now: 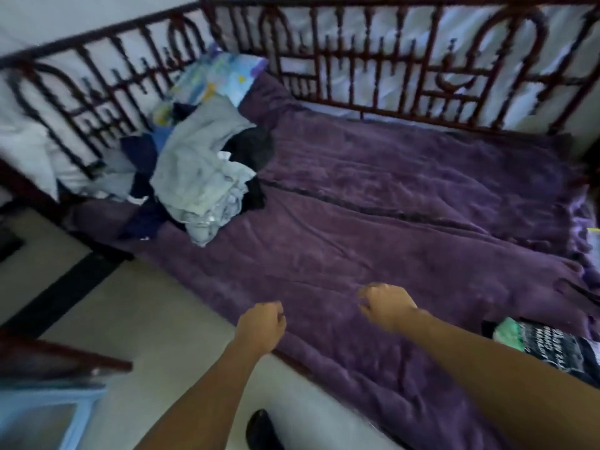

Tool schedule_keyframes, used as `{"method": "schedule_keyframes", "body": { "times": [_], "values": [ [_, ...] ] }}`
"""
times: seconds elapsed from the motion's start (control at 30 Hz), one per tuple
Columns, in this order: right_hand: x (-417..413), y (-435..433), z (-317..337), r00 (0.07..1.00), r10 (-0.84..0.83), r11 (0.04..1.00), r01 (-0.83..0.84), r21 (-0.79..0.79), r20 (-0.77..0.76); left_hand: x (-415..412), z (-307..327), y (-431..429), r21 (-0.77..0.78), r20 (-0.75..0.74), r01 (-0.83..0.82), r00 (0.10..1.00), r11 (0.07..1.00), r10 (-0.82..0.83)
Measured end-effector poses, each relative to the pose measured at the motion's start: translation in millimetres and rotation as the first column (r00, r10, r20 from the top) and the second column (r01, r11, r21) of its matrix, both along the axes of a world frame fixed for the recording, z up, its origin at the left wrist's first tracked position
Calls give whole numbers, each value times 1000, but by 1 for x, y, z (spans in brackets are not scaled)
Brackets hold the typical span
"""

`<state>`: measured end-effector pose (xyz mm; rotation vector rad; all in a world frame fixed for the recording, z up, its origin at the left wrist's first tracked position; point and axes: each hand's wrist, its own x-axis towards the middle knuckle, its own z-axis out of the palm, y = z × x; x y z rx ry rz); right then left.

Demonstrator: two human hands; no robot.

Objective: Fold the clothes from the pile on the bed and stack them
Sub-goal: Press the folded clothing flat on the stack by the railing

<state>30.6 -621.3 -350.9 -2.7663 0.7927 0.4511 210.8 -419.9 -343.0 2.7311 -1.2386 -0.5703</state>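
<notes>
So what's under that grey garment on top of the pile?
Around the grey garment, navy clothes poke out on the left and a black garment on the right. What lies directly beneath it is covered.

1. Both arms bare, stretched forward toward the bed (406,196), forearms roughly parallel, hands apart and not touching each other.
2. Left hand (261,327): right at the bed's near edge, back of the hand up, fingers curled tight into a fist, nothing in it.
3. Left forearm: straight behind the hand, outside the bed's near edge, wrist unbent.
4. Right hand (387,304): farther in over the bed than the left, back of the hand up, fingers bent loosely downward, claw-like, holding nothing. Whether it touches the bed can't be told; blur.
5. Right forearm: crosses the bed's near edge at a slant, wrist slightly dropped.
</notes>
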Motion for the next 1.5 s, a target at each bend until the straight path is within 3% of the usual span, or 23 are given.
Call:
{"method": "schedule_keyframes", "body": {
  "times": [0.4,0.57,0.7,1.0,1.23,1.3,1.37,1.43,1.5],
  "values": [
    [303,105,15,994,89,995,-91,31,64,274,56,142,-100,-10,-102,995,990,101],
    [396,122,26,979,173,985,-174,-3,105,359,69,158,-107,47,-112,992,988,117],
    [459,112,19,985,156,988,-156,-6,73,412,54,154,-104,3,-125,992,987,126],
    [626,52,-62,998,49,999,-50,-6,-35,565,5,109,-81,-112,-146,984,986,136],
    [716,40,-143,981,-143,989,135,-67,-134,672,-33,77,59,-198,-109,973,992,119],
    [720,33,-153,980,-187,976,178,-127,-63,693,-39,67,60,-234,-107,965,992,118],
    [722,21,-152,963,-240,963,252,-97,119,710,-41,54,80,-241,-68,967,994,86],
    [725,7,-132,883,-371,928,363,86,288,726,-39,31,90,-218,-6,976,996,25],
    [731,-11,-100,794,-511,854,426,298,329,739,-31,0,36,-191,65,980,997,-57]
  ]
}}
